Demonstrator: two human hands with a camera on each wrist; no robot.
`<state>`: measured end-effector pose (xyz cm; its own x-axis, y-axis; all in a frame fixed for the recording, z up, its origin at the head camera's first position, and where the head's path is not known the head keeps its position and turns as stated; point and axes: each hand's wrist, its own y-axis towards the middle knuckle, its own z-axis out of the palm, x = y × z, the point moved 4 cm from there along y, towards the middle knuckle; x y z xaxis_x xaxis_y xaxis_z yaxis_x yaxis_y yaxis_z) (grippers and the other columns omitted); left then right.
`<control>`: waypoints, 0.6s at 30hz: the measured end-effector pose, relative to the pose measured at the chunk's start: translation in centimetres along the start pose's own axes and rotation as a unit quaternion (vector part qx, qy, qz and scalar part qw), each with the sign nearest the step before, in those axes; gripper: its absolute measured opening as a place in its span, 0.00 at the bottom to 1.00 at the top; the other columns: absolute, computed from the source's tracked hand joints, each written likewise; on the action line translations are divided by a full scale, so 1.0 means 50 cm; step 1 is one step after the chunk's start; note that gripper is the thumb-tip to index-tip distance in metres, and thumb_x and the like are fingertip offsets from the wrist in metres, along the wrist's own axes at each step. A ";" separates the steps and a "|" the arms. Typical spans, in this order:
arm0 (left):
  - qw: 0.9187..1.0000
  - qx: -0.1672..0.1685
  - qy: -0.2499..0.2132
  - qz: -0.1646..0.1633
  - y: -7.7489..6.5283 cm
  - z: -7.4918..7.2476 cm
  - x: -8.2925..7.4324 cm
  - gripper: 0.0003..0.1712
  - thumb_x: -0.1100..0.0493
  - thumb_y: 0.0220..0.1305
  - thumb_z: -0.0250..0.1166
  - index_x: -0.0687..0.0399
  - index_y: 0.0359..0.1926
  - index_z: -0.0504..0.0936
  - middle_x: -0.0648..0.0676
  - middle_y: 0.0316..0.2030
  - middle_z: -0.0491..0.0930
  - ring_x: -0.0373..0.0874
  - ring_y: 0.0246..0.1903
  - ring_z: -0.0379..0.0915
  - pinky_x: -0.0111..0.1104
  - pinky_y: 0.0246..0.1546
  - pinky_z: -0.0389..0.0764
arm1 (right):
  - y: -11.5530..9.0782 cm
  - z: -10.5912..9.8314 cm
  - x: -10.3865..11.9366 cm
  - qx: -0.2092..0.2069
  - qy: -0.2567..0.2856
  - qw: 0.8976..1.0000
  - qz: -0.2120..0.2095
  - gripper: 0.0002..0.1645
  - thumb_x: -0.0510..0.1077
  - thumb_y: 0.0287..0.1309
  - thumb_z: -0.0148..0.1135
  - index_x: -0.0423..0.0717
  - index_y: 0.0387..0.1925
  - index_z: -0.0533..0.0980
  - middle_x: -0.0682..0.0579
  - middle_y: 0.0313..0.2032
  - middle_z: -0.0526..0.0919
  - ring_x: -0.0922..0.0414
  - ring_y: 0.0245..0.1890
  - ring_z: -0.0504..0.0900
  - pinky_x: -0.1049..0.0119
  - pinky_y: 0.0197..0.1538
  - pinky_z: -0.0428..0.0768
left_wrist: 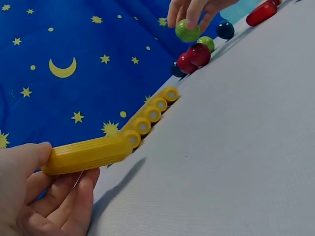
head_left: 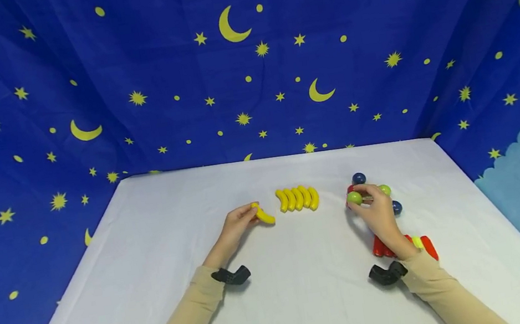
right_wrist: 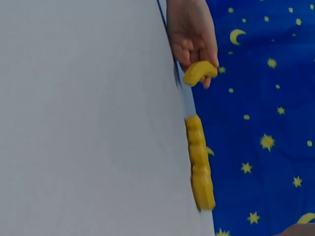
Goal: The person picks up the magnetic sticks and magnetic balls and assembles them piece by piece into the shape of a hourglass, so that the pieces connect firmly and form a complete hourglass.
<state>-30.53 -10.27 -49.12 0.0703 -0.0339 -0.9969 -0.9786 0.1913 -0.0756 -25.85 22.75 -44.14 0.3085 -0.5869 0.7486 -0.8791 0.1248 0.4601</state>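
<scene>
My left hand pinches a yellow toy banana by one end, between thumb and fingers. In the left wrist view the held banana is raised, its shadow on the cloth beside it. A row of several toy bananas lies side by side to its right. My right hand grips a green ball in its fingertips, above a cluster of balls. Around it are red balls, a second green ball and dark blue balls, partly hidden by the hand in the head view.
Beneath the right wrist lie several long red pieces with a yellow-green one among them, partly covered by the forearm. A white cloth covers the table. Blue curtains with stars and moons stand behind and at the sides.
</scene>
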 end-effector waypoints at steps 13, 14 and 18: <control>0.995 0.086 0.045 0.009 -0.016 0.042 0.008 0.22 0.58 0.70 0.54 0.67 0.59 0.69 0.67 0.51 0.80 0.40 0.45 0.80 0.31 0.49 0.80 | 0.003 0.119 0.044 0.093 0.070 0.992 -0.051 0.24 0.28 0.44 0.70 0.28 0.47 0.75 0.33 0.45 0.81 0.41 0.44 0.81 0.55 0.45 0.83; 0.994 0.099 0.049 0.010 -0.018 0.047 0.008 0.22 0.58 0.70 0.55 0.67 0.59 0.69 0.67 0.50 0.80 0.40 0.45 0.80 0.31 0.49 0.80 | 0.001 0.128 0.046 0.100 0.075 0.991 -0.051 0.24 0.29 0.44 0.70 0.28 0.47 0.75 0.34 0.45 0.81 0.41 0.44 0.81 0.55 0.45 0.83; 0.987 0.150 0.054 0.012 -0.024 0.066 0.008 0.21 0.57 0.69 0.56 0.67 0.57 0.71 0.66 0.49 0.81 0.42 0.46 0.80 0.31 0.48 0.80 | -0.009 0.159 0.056 0.137 0.105 0.984 -0.047 0.24 0.30 0.45 0.70 0.30 0.48 0.75 0.35 0.46 0.81 0.41 0.46 0.81 0.54 0.48 0.82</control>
<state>-28.70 -7.29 -49.49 0.0116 -0.1278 -0.9917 -0.8777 0.4739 -0.0714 -27.48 14.70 -46.02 0.4356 -0.4044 0.8042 -0.8994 -0.1598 0.4068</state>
